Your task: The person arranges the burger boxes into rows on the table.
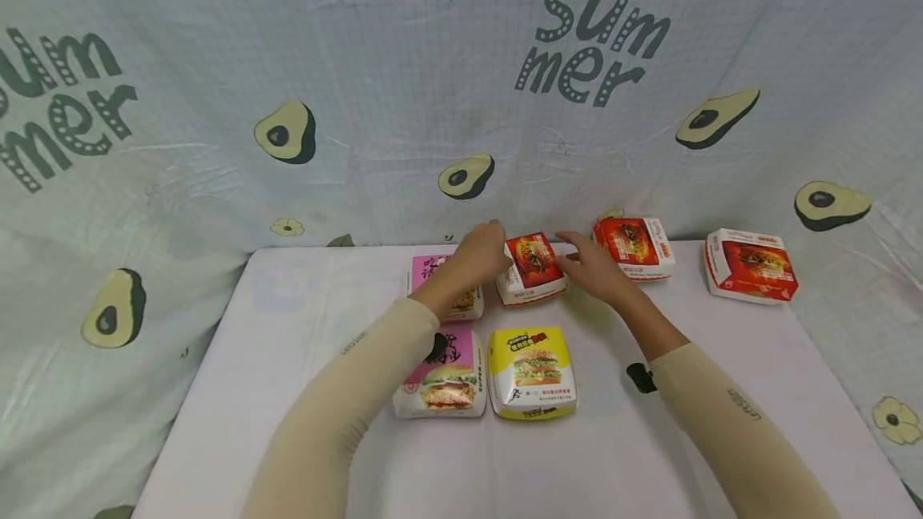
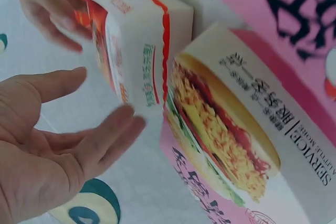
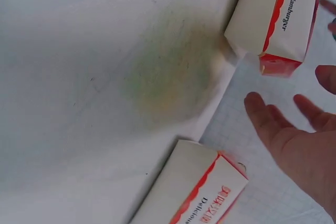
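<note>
A red-topped white burger box [image 1: 535, 264] sits near the table's back edge, between the two hands. My left hand [image 1: 481, 253] hovers at the box's left side. In the left wrist view its fingers [image 2: 107, 135] are extended and loosely spread, close to the box without gripping it. On the other side, my right hand [image 1: 594, 269] is by the box's right edge. The right wrist view shows that hand [image 3: 302, 135] with relaxed fingers and a gap to the box [image 3: 278, 17]. A pink burger box [image 1: 428, 266] stands under the left wrist, partly hidden.
In front are another pink burger box [image 1: 443, 383] and a yellow one [image 1: 534, 375], side by side. Two more red burger boxes, one nearer [image 1: 634, 248] and one farther right [image 1: 751, 267], stand along the back edge. A patterned cloth [image 1: 382, 183] hangs behind the white table [image 1: 238, 399].
</note>
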### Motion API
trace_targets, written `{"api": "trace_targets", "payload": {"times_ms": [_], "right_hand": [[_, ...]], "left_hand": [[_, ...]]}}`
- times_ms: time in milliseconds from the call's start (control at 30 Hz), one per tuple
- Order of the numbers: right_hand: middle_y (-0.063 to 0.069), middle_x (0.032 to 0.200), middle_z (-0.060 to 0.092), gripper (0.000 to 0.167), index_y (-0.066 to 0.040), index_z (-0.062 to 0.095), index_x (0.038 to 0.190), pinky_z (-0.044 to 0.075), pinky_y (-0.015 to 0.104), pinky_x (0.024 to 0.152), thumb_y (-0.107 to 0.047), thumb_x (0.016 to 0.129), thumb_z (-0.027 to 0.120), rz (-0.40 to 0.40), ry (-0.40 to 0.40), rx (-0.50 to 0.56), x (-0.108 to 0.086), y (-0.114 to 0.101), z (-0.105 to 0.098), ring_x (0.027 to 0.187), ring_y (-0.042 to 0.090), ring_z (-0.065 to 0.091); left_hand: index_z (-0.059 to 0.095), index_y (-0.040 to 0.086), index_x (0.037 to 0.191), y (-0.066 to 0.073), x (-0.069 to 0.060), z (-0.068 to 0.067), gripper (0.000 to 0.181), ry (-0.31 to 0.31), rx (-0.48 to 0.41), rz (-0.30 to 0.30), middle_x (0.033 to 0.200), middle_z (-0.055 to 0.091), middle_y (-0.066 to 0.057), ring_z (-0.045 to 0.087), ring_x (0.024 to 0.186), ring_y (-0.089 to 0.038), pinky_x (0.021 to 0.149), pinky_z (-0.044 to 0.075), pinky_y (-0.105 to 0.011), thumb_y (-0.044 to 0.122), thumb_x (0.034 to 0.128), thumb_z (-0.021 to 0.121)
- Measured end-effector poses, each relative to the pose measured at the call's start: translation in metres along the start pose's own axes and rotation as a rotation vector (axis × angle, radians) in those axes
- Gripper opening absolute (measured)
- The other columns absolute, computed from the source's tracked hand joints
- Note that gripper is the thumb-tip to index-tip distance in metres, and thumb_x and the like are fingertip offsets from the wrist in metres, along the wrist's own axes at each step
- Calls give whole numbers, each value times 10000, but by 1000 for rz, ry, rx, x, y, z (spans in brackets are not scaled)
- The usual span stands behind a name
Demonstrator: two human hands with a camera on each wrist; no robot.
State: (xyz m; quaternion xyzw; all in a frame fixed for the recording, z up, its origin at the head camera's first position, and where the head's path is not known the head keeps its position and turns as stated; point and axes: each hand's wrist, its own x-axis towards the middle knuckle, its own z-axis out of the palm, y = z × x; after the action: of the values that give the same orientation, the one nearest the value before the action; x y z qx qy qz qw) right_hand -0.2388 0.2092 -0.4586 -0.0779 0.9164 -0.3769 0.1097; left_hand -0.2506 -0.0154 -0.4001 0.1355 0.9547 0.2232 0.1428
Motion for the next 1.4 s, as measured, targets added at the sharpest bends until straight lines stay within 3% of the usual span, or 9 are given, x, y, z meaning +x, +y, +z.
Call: {"api": "trace_targets", "payload": {"times_ms": [133,400,567,667,767,1200,1400], "right_hand": [[272,1581,410,627,14,379,1552,471,605,1088,-338,1066,560,45,-12,-59,-14,-1,0,1366,475,510],[311,1576,387,764,55,296,1565,417,622,1134,-462,1055,534,149,-88,-90,-30,-10,8,1435,479,412],[324,1497,465,764,50,289,1549,537,522,1020,-472,1052,541,176,-115,-29,-27,-11,15,1208,395,605],[279,1384,564,740,25,278,1541,582,398,885,-447,1049,566,178,-123,19,-24,-10,18,1025,300,657],[236,1271,622,690,8,291,1532,568,326,812,-402,1056,575,154,-112,27,-21,-9,20,952,260,653],[256,1471,505,598,-47,323,1577,549,483,994,-290,1078,546,117,-69,-3,-7,-7,13,1144,349,587],[259,1554,438,546,-56,350,1576,430,589,1131,-215,1082,517,84,-18,-3,0,-4,12,1359,411,481]], "left_hand": [[497,-44,1395,-2,9,-1,533,22,18,17,1313,593,-203,627,1198,-313,1011,556,-425,222,985,711],[563,-30,1351,-7,27,3,479,-3,54,38,1294,633,-164,623,1195,-293,1032,534,-404,206,970,732],[586,-50,1357,-10,30,7,459,-49,25,55,1347,641,-172,617,1237,-301,1072,513,-402,147,966,721],[634,-41,1259,-11,28,8,356,-66,26,69,1241,684,-161,645,1119,-285,1005,542,-389,114,952,724],[643,-16,1191,-10,25,8,293,-74,33,74,1149,699,-138,624,1012,-260,944,547,-380,114,944,734],[583,-18,1302,-9,20,9,441,-89,46,40,1257,666,-154,602,1145,-278,1036,522,-396,175,945,753],[563,-2,1346,-8,20,13,487,-81,34,28,1300,661,-148,619,1189,-280,1075,512,-410,183,941,760]]}}
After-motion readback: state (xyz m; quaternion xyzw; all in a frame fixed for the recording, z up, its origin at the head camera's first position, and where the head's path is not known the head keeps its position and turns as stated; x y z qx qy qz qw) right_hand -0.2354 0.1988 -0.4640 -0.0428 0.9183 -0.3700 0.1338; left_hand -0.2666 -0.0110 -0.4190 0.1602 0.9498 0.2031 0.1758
